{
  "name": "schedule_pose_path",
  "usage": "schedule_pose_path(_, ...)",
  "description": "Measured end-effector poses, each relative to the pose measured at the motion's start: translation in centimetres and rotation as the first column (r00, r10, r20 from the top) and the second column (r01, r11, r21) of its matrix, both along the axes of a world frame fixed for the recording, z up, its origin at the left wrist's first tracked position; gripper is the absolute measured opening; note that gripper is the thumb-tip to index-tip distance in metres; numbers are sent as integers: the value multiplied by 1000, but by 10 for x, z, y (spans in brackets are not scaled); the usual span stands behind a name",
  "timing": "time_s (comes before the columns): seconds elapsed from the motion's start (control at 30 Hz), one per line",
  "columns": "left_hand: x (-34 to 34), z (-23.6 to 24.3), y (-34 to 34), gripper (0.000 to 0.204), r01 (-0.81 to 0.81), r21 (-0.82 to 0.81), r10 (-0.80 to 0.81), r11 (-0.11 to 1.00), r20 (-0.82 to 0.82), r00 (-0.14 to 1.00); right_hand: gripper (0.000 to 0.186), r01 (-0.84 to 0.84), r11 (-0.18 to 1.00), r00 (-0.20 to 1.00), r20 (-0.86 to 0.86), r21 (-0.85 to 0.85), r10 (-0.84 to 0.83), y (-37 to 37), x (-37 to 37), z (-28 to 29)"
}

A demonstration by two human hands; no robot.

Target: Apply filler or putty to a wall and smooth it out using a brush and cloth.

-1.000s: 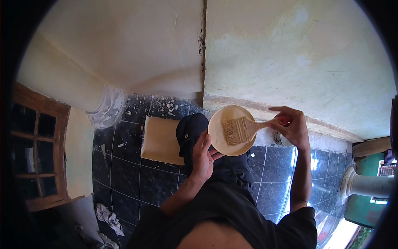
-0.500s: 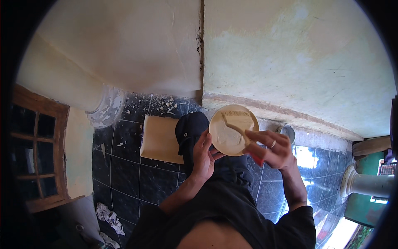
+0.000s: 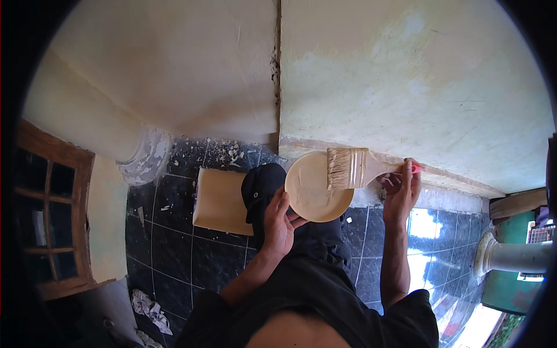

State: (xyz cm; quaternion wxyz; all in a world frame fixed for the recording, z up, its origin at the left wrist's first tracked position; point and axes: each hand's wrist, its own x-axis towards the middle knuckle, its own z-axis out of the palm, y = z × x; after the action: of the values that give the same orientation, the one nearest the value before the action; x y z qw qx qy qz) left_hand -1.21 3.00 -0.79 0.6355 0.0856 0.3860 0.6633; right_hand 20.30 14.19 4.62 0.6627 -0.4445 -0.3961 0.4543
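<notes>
My left hand (image 3: 279,227) grips the near left edge of a round, shallow cream dish (image 3: 307,197), thumb on the rim and fingers beneath. Pale paint coats the inside of the dish. A wide paintbrush (image 3: 351,168) lies level over the dish's right side, its paint-soaked bristles pointing left. My right hand (image 3: 400,191) is closed on the brush's handle near its red end. Whether the bristles touch the dish cannot be made out.
A wall (image 3: 406,87) with patchy pale paint rises ahead, split by a vertical crack (image 3: 277,69). On the dark tiled floor (image 3: 220,261) lie a cream rectangular tray (image 3: 223,203), paint flakes and a crumpled cloth (image 3: 152,310). A wooden-framed window (image 3: 55,203) is at left, a column (image 3: 516,258) at right.
My right hand has moved right and turned the brush, so its broad bristles now show over the dish's right side. The left hand still holds the dish, shifted slightly left.
</notes>
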Motion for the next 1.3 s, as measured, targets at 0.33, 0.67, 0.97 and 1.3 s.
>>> schedule_pose_path(0.33,-3,7,8,39,23,29,-22,999,-26,999,19,-209,958,776,-630,-195,41,2,0,-20)
schedule_pose_path(0.67,-13,-1,8,40,8,102,-6,995,-18,1000,22,139,908,977,-205,395,-60,55,10,49)
schedule_pose_path(0.97,-14,-4,4,39,-30,86,32,996,-25,999,19,-197,718,603,660,667,-448,102,10,102)
schedule_pose_path(1.3,-12,-4,7,43,-63,103,66,993,-28,997,21,-440,335,269,479,833,-836,119,37,234)
